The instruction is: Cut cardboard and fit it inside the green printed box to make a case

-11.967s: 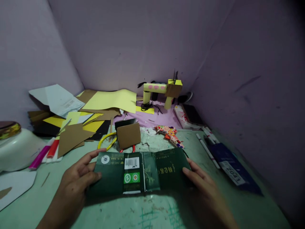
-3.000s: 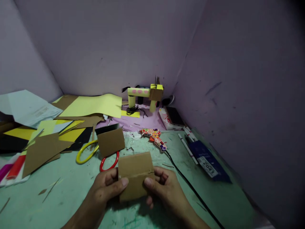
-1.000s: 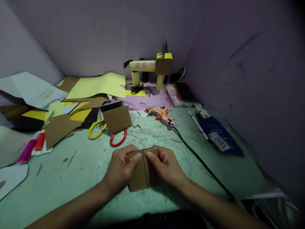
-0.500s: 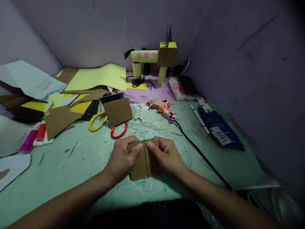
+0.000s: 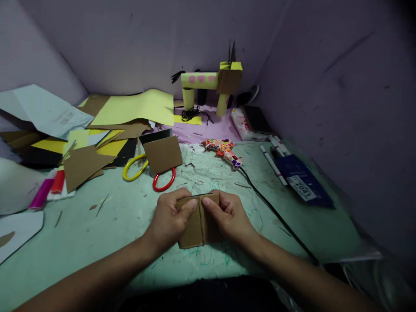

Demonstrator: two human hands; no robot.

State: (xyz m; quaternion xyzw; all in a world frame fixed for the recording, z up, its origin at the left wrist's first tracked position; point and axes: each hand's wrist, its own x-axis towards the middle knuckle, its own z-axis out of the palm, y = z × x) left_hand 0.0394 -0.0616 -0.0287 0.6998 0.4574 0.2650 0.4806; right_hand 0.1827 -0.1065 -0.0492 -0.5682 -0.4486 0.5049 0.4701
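A small brown cardboard piece with a vertical crease down its middle sits low over the green table, held between both hands. My left hand grips its left half, thumb pressed on top near the crease. On the other half, my right hand is closed the same way, thumb beside the fold. Both thumbs meet at the upper edge of the piece.
Scissors with a yellow and a red handle lie under another cardboard square. Behind are yellow paper, cardboard scraps, a patterned glue gun with a black cord, markers, a dark booklet and a paper-tube animal.
Earlier I held a flattened dark green carton, then a larger brown cardboard piece. Over the last second the folded cardboard and both hands have stayed almost still; only the view shifted slightly.
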